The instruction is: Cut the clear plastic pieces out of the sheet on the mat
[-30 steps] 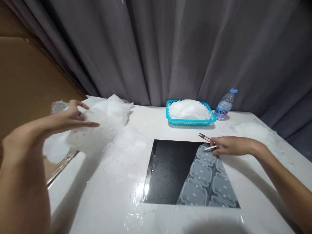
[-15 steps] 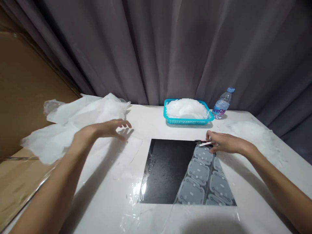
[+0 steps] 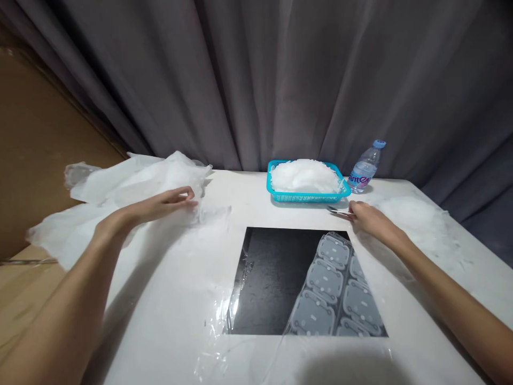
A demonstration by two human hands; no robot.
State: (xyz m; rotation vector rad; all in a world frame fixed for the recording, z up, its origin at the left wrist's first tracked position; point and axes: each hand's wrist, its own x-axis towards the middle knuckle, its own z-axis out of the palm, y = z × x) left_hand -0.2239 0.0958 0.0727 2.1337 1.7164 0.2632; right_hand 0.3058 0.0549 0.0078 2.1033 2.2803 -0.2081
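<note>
My left hand [image 3: 176, 203] is at the left of the table, thumb and fingers closed on the edge of a thin translucent sheet [image 3: 214, 215], which is blurred. Right beside that hand lies a crumpled heap of white translucent sheets [image 3: 152, 179]. My right hand [image 3: 366, 216] grips a slim two-pronged metal tool [image 3: 340, 212], pointing left above the table; whether it is tweezers or small scissors I cannot tell. Below it lies a black mat [image 3: 272, 278]. Clear film with grey rounded-square shapes [image 3: 324, 280] covers the mat's right part.
A turquoise basket [image 3: 308, 198] heaped with white material [image 3: 304, 176] stands at the back. A water bottle [image 3: 363, 168] is beside it. More thin white material [image 3: 420, 224] lies at the right. A cardboard box [image 3: 44, 133] borders the left, and a grey curtain [image 3: 260, 80] hangs behind.
My right hand has lifted the metal tool back from the mat's top edge. My left hand has moved slightly left, its fingers closing on the translucent sheet, which has come up with it.
</note>
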